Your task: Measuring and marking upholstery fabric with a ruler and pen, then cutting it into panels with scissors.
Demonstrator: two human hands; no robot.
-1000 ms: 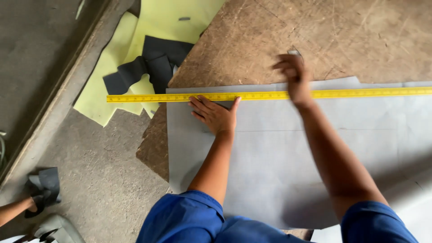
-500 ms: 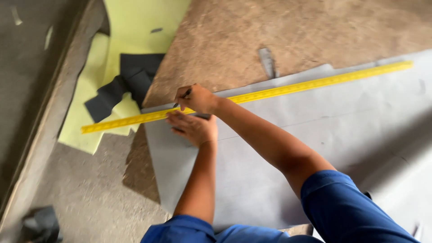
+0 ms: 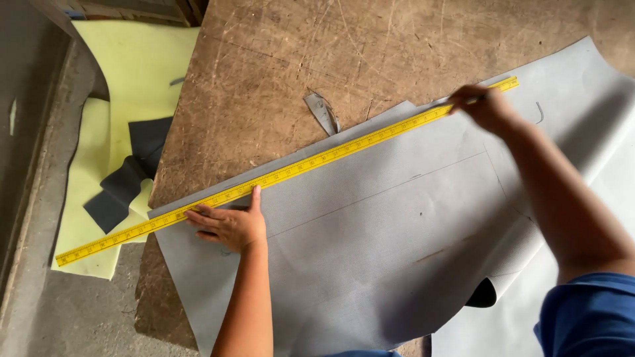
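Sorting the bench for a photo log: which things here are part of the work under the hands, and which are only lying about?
In use:
- yellow ruler, pressed down by the left hand
- grey sheet under the ruler
- right hand at the ruler's far end, holding something thin, too small to tell

Lying about:
- grey scrap on the wooden table
- yellow foam
- dark offcuts

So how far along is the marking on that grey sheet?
One thin line already runs across the grey sheet. Now the left hand presses the yellow ruler flat near the sheet's upper edge, while the right hand works at its far end with what looks like a pen, too small to be sure. No cuts show along the drawn line, so cutting seems left.
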